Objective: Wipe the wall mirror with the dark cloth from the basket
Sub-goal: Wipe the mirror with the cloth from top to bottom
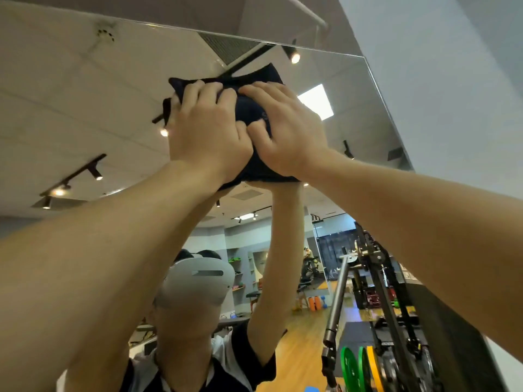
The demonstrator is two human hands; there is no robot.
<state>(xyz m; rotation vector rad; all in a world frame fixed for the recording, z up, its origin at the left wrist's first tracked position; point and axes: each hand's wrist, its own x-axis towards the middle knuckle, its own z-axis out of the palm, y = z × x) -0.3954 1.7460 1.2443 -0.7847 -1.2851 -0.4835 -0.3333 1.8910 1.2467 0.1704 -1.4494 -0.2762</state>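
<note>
Mirror [85, 89] fills most of the head view, mounted on the wall, its top edge running just above my hands and its right edge slanting down beside my right forearm. Dark cloth [256, 108] is bunched up and pressed flat against the mirror, high up near the top edge. My left hand [205, 134] sits on the left part of the cloth, fingers curled over its upper fold, palm pushing it onto the glass. My right hand [285, 128] is just beside it, touching the left hand at the thumbs, fingers spread across the top right of the cloth, thumb tucked into the fabric. Both hands hold the cloth; neither is spread wide. One cloth corner sticks up above my right fingers, another pokes out left of my left hand. Both arms reach up, bare forearms crossing the lower frame.

In the mirror, below the cloth, I see my own reflected arms and a grey headset [198, 281]. Reflected ceiling spotlights show left of the cloth. Green and yellow weight plates [358, 369] and a dark metal rack [376, 278] stand low, right of the mirror reflection of me. Basket not visible.
</note>
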